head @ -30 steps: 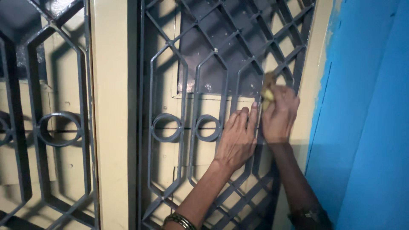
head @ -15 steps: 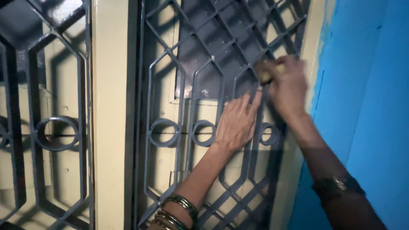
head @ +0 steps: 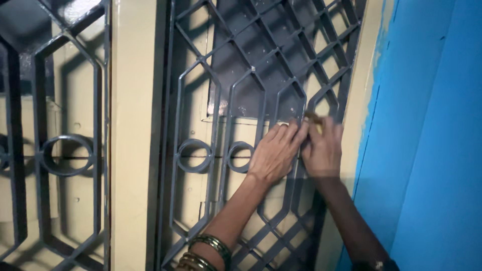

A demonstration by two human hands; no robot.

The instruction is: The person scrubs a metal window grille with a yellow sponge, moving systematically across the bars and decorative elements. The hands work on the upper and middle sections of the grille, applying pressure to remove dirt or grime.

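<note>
Seen from the head view, both hands work at the right part of a grey metal window grille (head: 251,90), close to the cream frame post (head: 131,150) on the left and the blue wall (head: 432,135) on the right. The left hand (head: 275,153) lies flat and spread against the bars, fingers (head: 293,133) extended upward, gripping nothing and touching the grille only. The right hand (head: 322,148) is curled narrowly around a small yellowish object (head: 313,117), of which only the tip shows above the knuckles; its kind cannot be told. That object sits against a bar just above the hand, near the lower edge of the dark shutter panel (head: 261,50) behind the grille. Bangles (head: 208,251) ring the left wrist at the near edge. Judged risks: the small object, held by little of its length, could slip and drop between the bars, out of reach behind the grille; fingertips pressed into the narrow diamond openings could be pinched or scraped on bar edges; the bangles could catch on the lower bars; dim light makes precise placement harder.
</note>
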